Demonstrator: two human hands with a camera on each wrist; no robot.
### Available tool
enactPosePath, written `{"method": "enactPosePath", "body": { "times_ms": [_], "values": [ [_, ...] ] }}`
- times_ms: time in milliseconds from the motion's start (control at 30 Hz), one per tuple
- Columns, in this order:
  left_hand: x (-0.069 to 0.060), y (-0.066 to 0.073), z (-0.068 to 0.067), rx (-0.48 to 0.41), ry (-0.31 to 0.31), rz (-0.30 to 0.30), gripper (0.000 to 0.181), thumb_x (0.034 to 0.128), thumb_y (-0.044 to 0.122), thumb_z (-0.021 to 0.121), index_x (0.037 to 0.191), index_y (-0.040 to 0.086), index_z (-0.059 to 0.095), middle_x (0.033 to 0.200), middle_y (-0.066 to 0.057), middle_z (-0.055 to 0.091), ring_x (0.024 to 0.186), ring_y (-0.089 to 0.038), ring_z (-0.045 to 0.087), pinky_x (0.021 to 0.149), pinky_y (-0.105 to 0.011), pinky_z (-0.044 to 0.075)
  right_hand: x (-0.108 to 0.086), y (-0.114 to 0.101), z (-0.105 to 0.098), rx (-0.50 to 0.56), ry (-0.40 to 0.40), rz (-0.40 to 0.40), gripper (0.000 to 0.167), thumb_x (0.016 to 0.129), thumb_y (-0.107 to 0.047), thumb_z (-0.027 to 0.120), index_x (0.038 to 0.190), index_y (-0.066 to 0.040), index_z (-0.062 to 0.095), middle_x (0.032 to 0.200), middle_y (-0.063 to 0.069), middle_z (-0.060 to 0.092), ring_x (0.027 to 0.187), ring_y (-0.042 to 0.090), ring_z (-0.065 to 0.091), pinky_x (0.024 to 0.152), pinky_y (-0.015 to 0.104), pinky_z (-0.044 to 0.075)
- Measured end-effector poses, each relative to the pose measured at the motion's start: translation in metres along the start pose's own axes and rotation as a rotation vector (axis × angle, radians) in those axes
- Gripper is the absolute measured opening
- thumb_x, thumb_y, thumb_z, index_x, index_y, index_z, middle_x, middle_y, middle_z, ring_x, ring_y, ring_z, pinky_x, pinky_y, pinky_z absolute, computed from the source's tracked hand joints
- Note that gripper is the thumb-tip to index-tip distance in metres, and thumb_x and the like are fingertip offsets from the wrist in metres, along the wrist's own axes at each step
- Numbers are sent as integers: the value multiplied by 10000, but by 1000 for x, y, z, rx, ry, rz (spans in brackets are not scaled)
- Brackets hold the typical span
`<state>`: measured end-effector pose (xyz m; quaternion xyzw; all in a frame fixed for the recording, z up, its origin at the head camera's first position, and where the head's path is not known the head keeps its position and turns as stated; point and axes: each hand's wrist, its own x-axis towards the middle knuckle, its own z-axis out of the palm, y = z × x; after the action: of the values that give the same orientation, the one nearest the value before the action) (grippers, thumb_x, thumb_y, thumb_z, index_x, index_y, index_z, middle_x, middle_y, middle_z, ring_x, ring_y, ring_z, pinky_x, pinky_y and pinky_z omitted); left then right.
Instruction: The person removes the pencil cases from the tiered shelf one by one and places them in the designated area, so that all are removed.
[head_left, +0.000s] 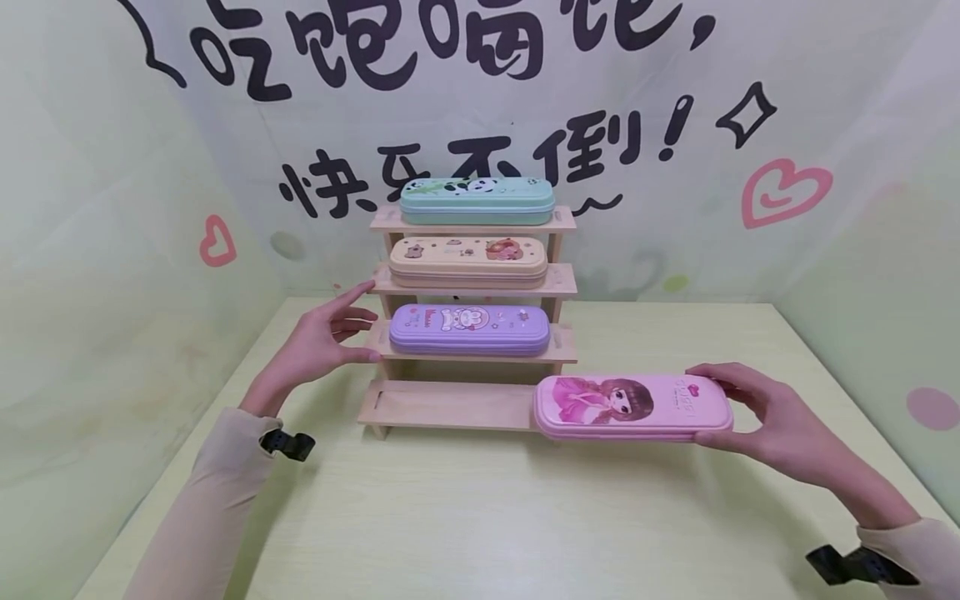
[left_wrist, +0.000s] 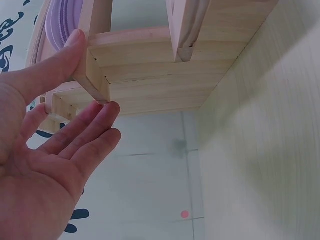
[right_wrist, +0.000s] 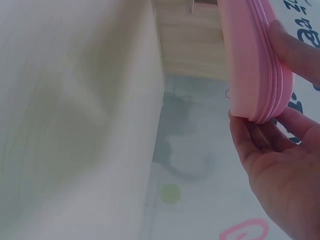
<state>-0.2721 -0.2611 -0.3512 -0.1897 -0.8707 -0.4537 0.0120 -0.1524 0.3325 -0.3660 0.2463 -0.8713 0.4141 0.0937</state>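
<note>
A pink pencil case point(head_left: 633, 408) with a girl printed on its lid lies at the right of the lowest shelf, its right part jutting past the shelf's end. Its right end is gripped by my right hand point(head_left: 772, 417), thumb in front and fingers behind; the right wrist view shows its zipper point(right_wrist: 270, 75) and the fingers around that end. My left hand point(head_left: 315, 342) holds the left side of a stepped wooden rack point(head_left: 457, 404). In the left wrist view the thumb and fingertips point(left_wrist: 112, 109) touch a shelf's end, beside the purple pencil case point(left_wrist: 62, 22).
Above, the rack carries a purple pencil case point(head_left: 468, 329), a cream pencil case point(head_left: 468, 261) and a mint panda pencil case point(head_left: 477, 201), one per shelf. The rack stands on a pale wooden table point(head_left: 465, 517). A printed cloth point(head_left: 675, 242) hangs behind it.
</note>
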Motion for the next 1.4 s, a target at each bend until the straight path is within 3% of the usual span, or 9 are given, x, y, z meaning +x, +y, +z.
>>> {"method": "enactPosePath", "body": {
  "times_ms": [467,800,1000,1400],
  "values": [
    [0,1,-1,10,-1,-7,1102,779,82,959,1658,348,350,1372,-188,641,1274,-358,628,1138,-468,486,-7,35,-33,-20,14,32,767,715,128,909,1411,-11,618,1282,-29,660,1112,27,613,912,52,468],
    [1,2,-1,-6,-5,-3,1101,785,75,953,1658,356,345,1401,-197,621,1281,-353,623,1145,-474,483,9,72,-47,-74,2,64,733,753,93,904,1412,53,586,1276,-160,606,1095,-91,570,878,8,456],
    [-1,1,-1,2,-3,-16,1101,786,88,956,1657,369,344,1392,-181,628,1285,-354,621,1150,-479,477,21,90,-55,-113,-25,148,710,819,9,892,1444,48,558,1275,-191,544,1102,-182,502,844,4,461],
    [-1,1,0,6,-2,-15,1099,792,83,951,1659,368,338,1405,-190,615,1285,-361,619,1148,-479,479,48,125,-63,-87,-92,271,723,898,-94,859,1511,35,497,1373,103,522,1047,-97,541,795,65,507]
  ]
}}
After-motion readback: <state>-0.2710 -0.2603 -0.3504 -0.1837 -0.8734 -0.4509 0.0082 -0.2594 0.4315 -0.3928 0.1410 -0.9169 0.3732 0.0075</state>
